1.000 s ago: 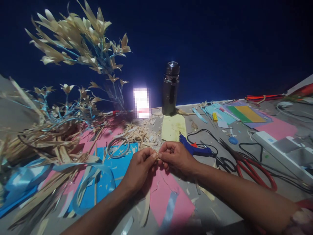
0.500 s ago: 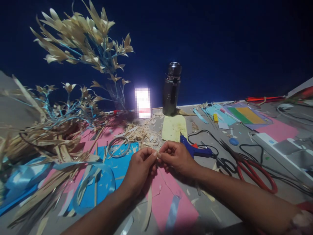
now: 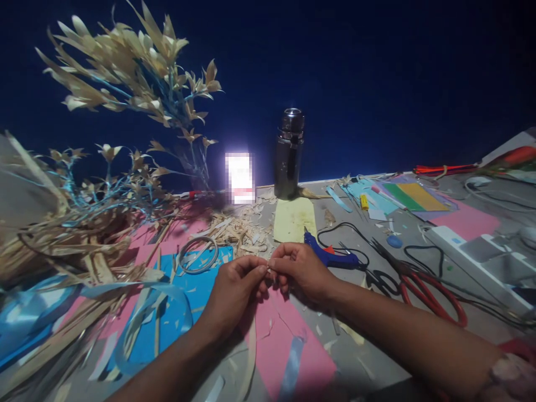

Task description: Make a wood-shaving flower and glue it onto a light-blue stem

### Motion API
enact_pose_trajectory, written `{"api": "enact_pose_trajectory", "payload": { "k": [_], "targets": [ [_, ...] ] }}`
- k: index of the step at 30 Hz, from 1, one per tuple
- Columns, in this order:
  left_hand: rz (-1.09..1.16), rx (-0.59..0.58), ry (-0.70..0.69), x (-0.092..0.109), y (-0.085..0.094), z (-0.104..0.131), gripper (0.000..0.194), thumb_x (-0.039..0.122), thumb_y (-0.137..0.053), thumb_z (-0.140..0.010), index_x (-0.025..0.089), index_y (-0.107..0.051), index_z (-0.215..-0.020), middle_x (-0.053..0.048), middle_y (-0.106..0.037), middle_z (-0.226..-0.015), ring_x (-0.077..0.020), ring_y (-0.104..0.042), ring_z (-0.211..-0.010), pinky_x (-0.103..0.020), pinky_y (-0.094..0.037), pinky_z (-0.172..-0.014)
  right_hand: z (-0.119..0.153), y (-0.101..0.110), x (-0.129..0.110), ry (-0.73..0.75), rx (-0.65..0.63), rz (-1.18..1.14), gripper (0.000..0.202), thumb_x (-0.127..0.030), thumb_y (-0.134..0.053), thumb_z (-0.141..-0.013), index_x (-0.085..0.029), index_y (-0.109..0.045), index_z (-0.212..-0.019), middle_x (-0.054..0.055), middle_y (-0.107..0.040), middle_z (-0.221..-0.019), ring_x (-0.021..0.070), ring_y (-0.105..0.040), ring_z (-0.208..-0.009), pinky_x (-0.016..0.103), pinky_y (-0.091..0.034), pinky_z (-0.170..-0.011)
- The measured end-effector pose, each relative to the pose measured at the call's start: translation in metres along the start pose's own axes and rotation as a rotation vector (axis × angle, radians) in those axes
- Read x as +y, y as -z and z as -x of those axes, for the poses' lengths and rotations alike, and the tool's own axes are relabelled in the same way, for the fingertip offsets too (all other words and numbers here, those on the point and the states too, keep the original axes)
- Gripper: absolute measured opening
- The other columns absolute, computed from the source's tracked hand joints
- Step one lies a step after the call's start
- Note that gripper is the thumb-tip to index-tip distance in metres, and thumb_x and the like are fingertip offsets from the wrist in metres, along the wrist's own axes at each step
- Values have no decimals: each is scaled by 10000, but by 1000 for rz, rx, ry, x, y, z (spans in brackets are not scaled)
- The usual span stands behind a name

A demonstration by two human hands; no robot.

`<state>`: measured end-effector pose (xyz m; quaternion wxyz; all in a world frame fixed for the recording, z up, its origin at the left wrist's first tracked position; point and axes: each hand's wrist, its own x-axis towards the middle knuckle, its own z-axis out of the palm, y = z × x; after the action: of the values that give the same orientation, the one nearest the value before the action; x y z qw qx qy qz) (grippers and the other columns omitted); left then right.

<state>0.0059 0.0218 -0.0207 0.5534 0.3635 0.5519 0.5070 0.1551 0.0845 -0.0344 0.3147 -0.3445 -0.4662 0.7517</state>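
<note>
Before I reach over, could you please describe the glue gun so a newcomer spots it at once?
Find the tall dark flask, then the yellow sheet in front. Just beyond the right hand lies the glue gun, its blue body and orange patch unlike the red handled scissors.

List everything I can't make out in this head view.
Small pale piece, head view: mostly hidden by pinching fingers of the left hand and right hand; too small to identify.
Bright panel, head view: contents blurred into blocks.
Light blue ribbon bundle, head view: cut off by the left edge.
</note>
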Motion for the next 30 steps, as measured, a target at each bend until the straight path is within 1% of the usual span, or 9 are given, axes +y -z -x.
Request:
{"api": "enact_pose_trajectory", "payload": {
  "k": [3,6,10,13,15,19,21,26,30],
  "targets": [
    [-42,5,-24,-1,0,-1,181,300,-731,-764,132,-692,-709,-18,-639,-555,-102,-537,-467,-226,-431,-493,-3,1,1,-53,-39,-71,244,-348,-765,-692,-158,-611,-691,-11,-664,-572,80,-518,-362,175,-425,-320],
    [-24,27,-28,0,-3,0,166,284,-738,-743,136,-679,-697,-12,-636,-553,-96,-530,-461,-218,-418,-482,-4,1,2,-84,-48,-86,226,-333,-751,-683,-161,-602,-681,-15,-652,-559,81,-517,-360,173,-421,-316],
    [26,40,-14,1,-4,1,166,285,-760,-718,140,-678,-709,-8,-633,-561,-96,-525,-467,-220,-422,-487,-4,0,3,-70,-24,-43,211,-328,-719,-701,-172,-582,-667,-24,-628,-541,90,-507,-366,190,-423,-324],
    [30,26,-10,1,-4,1,184,288,-787,-694,136,-690,-727,-24,-666,-609,-94,-529,-482,-220,-425,-493,-2,-1,3,-32,-1,62,184,-331,-677,-742,-184,-572,-704,-28,-633,-567,95,-499,-380,211,-427,-352],
    [30,29,-7,2,-3,0,201,306,-791,-692,137,-684,-715,-18,-656,-587,-96,-525,-475,-223,-421,-491,1,0,1,65,40,211,150,-312,-666,-768,-188,-582,-755,-38,-617,-591,100,-507,-427,214,-418,-400],
    [35,66,4,0,-1,-1,217,328,-783,-704,154,-654,-688,14,-595,-507,-105,-511,-455,-233,-409,-492,6,0,-4,431,173,661,17,-167,-623,-798,-184,-622,-793,-34,-577,-660,113,-509,-573,230,-391,-534],
    [34,72,9,-2,1,-2,219,333,-781,-711,158,-651,-690,20,-580,-493,-106,-502,-451,-236,-395,-489,7,1,-5,560,174,815,86,-108,-599,-805,-179,-647,-801,-15,-600,-724,118,-519,-616,244,-394,-583],
    [22,65,3,-8,4,-4,220,335,-778,-726,156,-659,-682,17,-573,-497,-106,-491,-454,-247,-399,-496,8,4,-1,731,125,957,66,-142,-647,-857,-181,-699,-846,11,-644,-749,149,-585,-677,267,-418,-636],
    [35,62,19,-9,5,-4,210,318,-781,-726,158,-657,-674,25,-555,-479,-99,-478,-442,-243,-411,-491,9,5,1,886,120,1082,126,-143,-603,-903,-173,-708,-839,48,-702,-767,184,-635,-740,292,-436,-674]
  ]
}}
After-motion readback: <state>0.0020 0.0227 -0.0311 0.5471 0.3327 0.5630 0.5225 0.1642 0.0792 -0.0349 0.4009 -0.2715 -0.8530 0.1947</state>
